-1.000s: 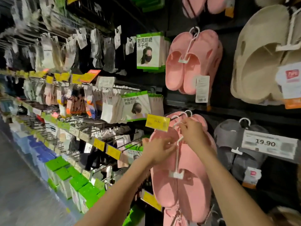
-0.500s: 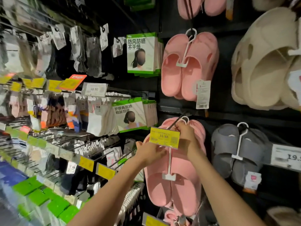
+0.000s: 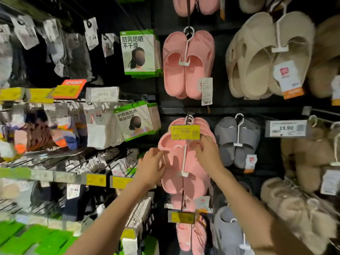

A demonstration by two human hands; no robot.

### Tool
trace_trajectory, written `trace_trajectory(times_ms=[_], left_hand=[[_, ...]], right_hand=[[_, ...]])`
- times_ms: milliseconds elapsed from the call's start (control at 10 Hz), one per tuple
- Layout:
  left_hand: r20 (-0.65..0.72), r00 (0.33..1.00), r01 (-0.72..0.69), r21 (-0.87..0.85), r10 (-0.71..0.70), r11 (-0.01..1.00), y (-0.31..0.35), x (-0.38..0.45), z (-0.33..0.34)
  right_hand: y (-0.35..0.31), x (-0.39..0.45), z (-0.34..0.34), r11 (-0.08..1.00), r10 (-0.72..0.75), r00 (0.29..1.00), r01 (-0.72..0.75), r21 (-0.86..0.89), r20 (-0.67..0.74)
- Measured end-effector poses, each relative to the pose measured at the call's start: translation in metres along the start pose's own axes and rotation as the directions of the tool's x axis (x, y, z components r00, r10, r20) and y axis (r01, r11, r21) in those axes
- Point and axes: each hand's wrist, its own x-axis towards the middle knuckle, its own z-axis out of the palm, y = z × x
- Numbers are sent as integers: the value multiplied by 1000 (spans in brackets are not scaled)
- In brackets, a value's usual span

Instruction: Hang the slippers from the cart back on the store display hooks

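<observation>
Pink slippers [image 3: 184,168] hung on the hook [image 3: 188,120] behind a yellow tag [image 3: 185,132]. Left hand [image 3: 151,167] and right hand [image 3: 207,153] hovered beside them, fingers loosely spread, holding nothing.

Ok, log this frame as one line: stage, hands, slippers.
stage: pink slippers hanging on hook | left hand: open, fingertips at pair | right hand: open, resting on pair | price tag: in front

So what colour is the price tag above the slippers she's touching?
Yellow price tag, seen clearly in the head view.
</observation>
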Motion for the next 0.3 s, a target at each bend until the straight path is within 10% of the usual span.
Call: trace_trajectory(times_ms=[300], left_hand=[[-44, 997, -57, 27, 59, 998, 27, -49, -50]], right_hand=[[-33, -65, -75, 991, 55, 998, -56, -120, -10]])
